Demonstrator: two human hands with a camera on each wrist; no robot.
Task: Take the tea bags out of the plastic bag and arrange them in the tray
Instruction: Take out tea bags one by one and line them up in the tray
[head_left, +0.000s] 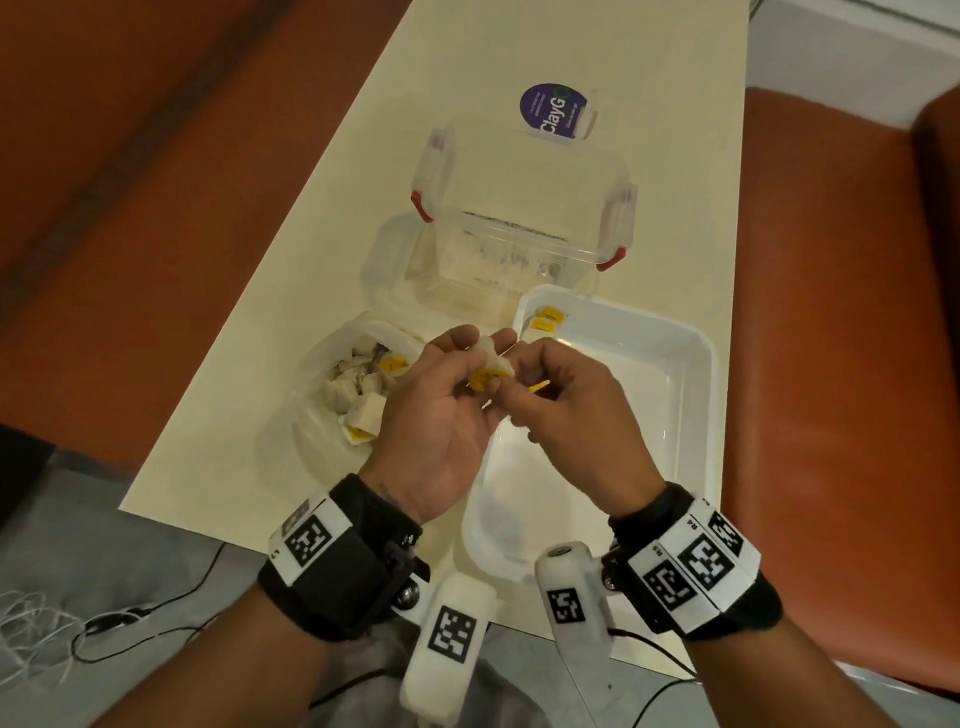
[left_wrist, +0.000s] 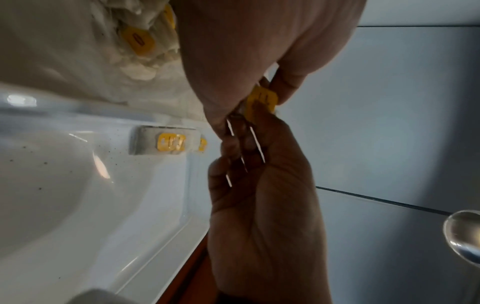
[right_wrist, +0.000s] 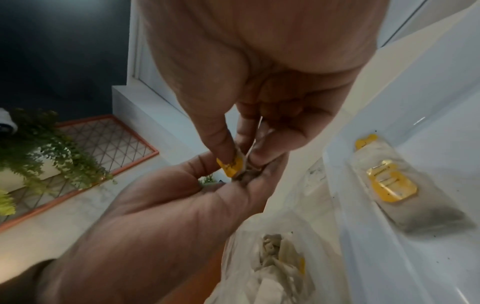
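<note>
- The left hand (head_left: 441, 415) and right hand (head_left: 566, 410) meet above the near-left corner of the tray (head_left: 696, 395), fingers curled, both pinching tea bags at the same spot.
- The left hand holds a tea bag (head_left: 493, 358) between thumb and fingers: a small off-white paper pouch with a yellow tag (head_left: 488, 376) on it.
- The right hand pinches a second yellow tag (head_left: 540, 387) edge-on; in the wrist views thin white strings (left_wrist: 255, 142) run from the pinched bags across the right palm. Whether the right hand holds a whole second bag or only its tag and string cannot be told.
- The tags are rounded yellow rectangles with dark print too small to read.
- Two tea bags (head_left: 545, 319) lie flat side by side in the tray's far-left corner, tags up; the pouches there look greyish white (right_wrist: 405, 195).
- The tray is white, glossy and rectangular with rounded corners, dusted with dark specks.
- The plastic bag (head_left: 332, 410), thin and translucent white, sits open just left of the tray with a heap of tea bags (head_left: 363, 389) in it, several yellow tags showing.
- A clear container (head_left: 509, 244) with red-edged clips stands beyond both, and its lid with a purple sticker (head_left: 553, 111) lies behind it.
- All of it rests on a cream table (head_left: 270, 291).
</note>
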